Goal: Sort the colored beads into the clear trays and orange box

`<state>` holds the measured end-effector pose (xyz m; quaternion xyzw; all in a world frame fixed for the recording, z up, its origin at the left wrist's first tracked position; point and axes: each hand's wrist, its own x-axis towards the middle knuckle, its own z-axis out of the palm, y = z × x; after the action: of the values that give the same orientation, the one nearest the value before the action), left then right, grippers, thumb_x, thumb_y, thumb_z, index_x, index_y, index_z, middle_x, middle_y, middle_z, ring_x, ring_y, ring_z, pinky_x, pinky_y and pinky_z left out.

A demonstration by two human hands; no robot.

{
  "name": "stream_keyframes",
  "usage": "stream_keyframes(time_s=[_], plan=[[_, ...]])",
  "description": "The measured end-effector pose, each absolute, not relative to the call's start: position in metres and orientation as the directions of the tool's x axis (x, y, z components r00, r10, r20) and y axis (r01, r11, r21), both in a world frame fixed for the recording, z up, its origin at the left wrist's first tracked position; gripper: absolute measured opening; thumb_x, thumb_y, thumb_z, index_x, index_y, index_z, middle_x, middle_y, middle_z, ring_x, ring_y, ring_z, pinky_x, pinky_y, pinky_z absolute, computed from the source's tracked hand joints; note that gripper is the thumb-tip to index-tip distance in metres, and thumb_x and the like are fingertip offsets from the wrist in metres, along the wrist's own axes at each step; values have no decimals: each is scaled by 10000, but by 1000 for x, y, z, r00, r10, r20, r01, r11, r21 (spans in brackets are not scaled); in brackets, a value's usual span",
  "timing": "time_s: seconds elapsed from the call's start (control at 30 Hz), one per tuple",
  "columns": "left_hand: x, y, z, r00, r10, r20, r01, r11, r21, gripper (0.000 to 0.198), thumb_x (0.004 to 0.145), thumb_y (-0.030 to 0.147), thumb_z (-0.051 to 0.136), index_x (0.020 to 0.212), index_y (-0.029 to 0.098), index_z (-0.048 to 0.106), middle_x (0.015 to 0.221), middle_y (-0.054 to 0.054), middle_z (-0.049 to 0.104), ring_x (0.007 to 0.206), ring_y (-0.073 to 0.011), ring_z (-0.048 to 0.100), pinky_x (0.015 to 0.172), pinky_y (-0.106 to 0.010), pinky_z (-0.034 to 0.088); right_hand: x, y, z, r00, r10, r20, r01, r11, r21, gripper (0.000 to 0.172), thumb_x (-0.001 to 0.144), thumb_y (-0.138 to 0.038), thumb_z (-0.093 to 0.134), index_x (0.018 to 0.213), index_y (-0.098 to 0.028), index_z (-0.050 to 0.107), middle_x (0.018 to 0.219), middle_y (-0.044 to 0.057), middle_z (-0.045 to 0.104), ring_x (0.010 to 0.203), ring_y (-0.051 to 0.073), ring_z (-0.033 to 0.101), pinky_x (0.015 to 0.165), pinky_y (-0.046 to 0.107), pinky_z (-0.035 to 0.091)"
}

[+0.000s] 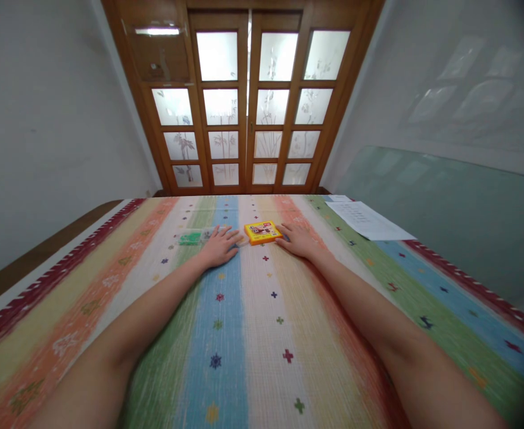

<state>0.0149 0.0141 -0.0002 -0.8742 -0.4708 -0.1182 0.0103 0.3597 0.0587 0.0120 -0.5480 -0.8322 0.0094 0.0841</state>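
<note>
My left hand [221, 245] lies palm down with fingers spread, partly over a clear plastic case. Small green pieces [190, 239] show in the case's left part; the rest is hidden under the hand. A flat yellow and orange box [262, 232] with a printed picture on its lid lies just right of the left hand. Beside the box's right edge rests my right hand [298, 239], fingers extended, thumb and fingertips at or very near the box. Neither hand grasps anything.
A striped, patterned tablecloth [266, 333] covers the table. White printed sheets [367, 220] lie at the far right. Beyond the table stand wooden doors [246, 143] with frosted panes. A greenish glass-like panel [458, 220] rises on the right.
</note>
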Motion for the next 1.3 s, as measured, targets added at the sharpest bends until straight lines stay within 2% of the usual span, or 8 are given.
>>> stream_keyframes(time_s=[0.23,0.53,0.77,0.93,1.1,1.23,1.3], plan=[[4,32,-14,331,904,272,919,-375,126,553,1002,483,514,1540,356,494,1628,-81,450,1509,-357,353,1257,-662,139,309,40,0,-222,944,245,957,259,-128,530,1057,-551,386,1449,-239,560,1461,154,591,1354,341,494,1156,493,312],[-20,50,-15,250,908,335,937,-314,151,512,991,453,501,1477,311,575,1428,-105,540,1367,-332,458,1211,-515,310,290,39,-1,-342,906,251,921,376,-101,545,1016,-525,495,1453,-201,518,1570,167,496,1440,335,422,1212,529,233],[-39,57,-22,271,887,374,920,-353,172,497,979,444,529,1436,272,617,1398,-104,552,1331,-307,483,1200,-480,357,280,53,1,-423,875,234,878,460,-131,508,1032,-455,474,1483,-224,500,1588,133,498,1459,298,416,1228,517,229],[-48,58,-23,264,892,368,921,-346,180,488,972,418,540,1433,278,616,1463,-87,542,1374,-298,467,1222,-481,346,273,57,0,-424,885,194,881,452,-137,576,1017,-467,501,1546,-244,455,1661,129,400,1526,307,335,1252,550,172],[-45,51,-21,234,887,399,928,-326,179,495,947,404,575,1414,250,632,1463,-105,559,1383,-313,467,1246,-502,313,285,59,6,-487,834,259,819,539,-198,608,975,-384,538,1555,-220,452,1686,114,359,1524,265,355,1236,430,273],[-39,38,-17,287,861,420,904,-388,179,519,940,391,596,1442,264,607,1482,-94,557,1388,-317,468,1251,-525,301,320,69,10,-479,846,233,807,529,-263,572,904,-262,587,1471,-203,535,1512,122,574,1372,274,527,1175,416,371],[-34,33,-15,315,842,439,881,-431,194,524,940,378,600,1449,254,600,1471,-103,563,1376,-320,482,1233,-535,327,339,74,8,-491,842,223,788,539,-299,564,891,-248,628,1445,-173,559,1438,148,620,1305,285,575,1129,407,425]])
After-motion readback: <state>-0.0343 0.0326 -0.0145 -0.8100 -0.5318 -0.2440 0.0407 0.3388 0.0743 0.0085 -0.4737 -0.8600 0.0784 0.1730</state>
